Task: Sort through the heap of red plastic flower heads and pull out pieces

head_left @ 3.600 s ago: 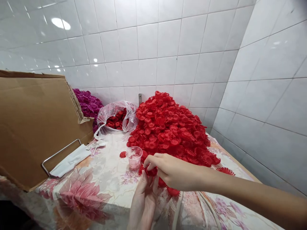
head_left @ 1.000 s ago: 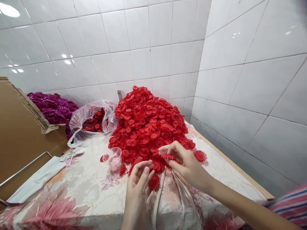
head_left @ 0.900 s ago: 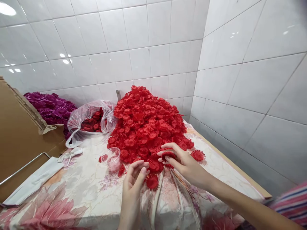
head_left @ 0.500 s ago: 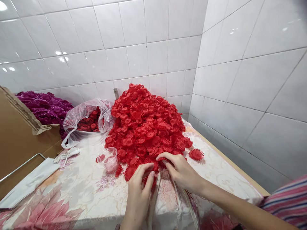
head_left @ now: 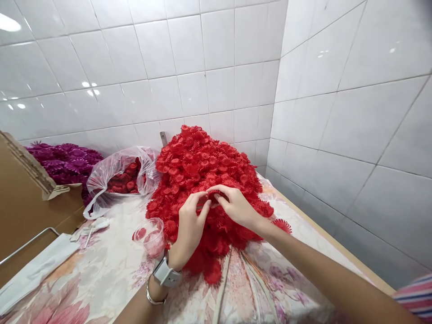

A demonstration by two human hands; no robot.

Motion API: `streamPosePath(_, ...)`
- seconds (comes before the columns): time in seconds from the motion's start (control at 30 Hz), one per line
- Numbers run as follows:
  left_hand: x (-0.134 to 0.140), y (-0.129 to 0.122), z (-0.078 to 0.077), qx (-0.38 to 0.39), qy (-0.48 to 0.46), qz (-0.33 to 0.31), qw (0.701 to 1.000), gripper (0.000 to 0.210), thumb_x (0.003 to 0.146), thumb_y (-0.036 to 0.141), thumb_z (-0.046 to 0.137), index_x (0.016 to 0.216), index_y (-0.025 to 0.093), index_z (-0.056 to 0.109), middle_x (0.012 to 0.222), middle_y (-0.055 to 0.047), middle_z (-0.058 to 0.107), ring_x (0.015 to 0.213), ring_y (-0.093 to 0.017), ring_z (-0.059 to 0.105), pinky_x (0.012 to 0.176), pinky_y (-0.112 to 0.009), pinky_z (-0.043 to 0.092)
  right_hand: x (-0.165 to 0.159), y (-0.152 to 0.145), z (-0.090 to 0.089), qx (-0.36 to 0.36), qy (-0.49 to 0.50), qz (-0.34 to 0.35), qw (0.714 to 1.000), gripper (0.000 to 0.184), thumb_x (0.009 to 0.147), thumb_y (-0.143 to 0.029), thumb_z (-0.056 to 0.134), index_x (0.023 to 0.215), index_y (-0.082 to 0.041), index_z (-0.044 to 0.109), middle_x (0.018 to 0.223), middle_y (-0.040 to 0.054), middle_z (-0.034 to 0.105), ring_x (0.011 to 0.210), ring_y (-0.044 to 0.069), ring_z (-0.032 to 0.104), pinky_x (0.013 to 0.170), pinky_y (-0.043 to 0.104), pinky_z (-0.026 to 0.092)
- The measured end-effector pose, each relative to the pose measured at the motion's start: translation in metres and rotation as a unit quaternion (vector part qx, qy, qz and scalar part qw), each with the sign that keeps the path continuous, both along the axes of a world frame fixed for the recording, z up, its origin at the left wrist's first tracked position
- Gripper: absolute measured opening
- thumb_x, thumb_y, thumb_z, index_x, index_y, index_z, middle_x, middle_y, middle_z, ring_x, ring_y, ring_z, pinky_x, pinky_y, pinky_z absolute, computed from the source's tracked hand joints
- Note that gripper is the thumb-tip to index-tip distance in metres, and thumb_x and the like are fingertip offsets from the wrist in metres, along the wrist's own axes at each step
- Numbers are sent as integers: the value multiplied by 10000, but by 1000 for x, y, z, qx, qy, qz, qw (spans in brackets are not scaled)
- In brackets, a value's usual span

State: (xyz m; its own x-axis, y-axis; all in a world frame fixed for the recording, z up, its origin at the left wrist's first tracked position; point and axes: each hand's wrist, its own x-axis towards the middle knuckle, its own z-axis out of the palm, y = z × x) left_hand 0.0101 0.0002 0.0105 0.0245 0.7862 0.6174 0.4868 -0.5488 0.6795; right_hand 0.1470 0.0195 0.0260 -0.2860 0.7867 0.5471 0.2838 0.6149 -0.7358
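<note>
In front of the large pile of red fringed flowers point(head_left: 199, 157), my hands meet fingertip to fingertip. My right hand point(head_left: 238, 209) pinches a red flower point(head_left: 215, 194) between thumb and fingers. From the other side, my left hand point(head_left: 191, 220) grips the edge of the same flower with bent fingers. Below them, red flowers point(head_left: 212, 271) hang down at the pile's front, and pale cords point(head_left: 222, 283) run from there toward the table's near edge. Whether a cord passes through the held flower is hidden.
A clear plastic cup point(head_left: 151, 236) with reddish bits stands left of my left wrist. Behind it are a plastic bag point(head_left: 97, 180) of darker red flowers, a purple flower heap point(head_left: 67, 159) and a cardboard box point(head_left: 27, 198). Tiled walls point(head_left: 216, 40) close off the back and right.
Both hands have risen from the front of the pile and come together around a red flower. The view has tilted slightly up, and a watch on my left wrist now shows.
</note>
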Motion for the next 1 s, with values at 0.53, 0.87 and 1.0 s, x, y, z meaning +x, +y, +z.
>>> streamPosePath(0.53, 2, -5, -19, 28, -14, -12, 999, 108, 747, 180, 562, 822, 219, 630, 807, -25, 664, 733, -165, 612, 712, -269, 472, 7, -8, -11, -33, -40, -12, 999, 218, 797, -151, 471, 925, -175, 646, 868, 46, 681, 803, 172, 633, 758, 303, 493)
streamPosePath(0.87, 1, -8, -16, 42, -31, -20, 998, 214, 733, 198, 600, 940, 236, 639, 919, -36, 661, 834, -180, 614, 794, -290, 470, 8, -11, -19, -86, 28, -7, 996, 154, 793, -224, 490, 746, -178, 630, 671, 20, 648, 576, 163, 629, 568, 276, 529)
streamPosePath(1.0, 1, -7, -17, 15, -50, -39, 998, 256, 719, 205, 616, 970, 246, 643, 948, -37, 649, 884, -192, 602, 834, -313, 464, 8, -13, -18, -120, 68, 5, 990, 159, 778, -268, 514, 711, -186, 631, 599, 1, 628, 514, 158, 609, 515, 270, 530)
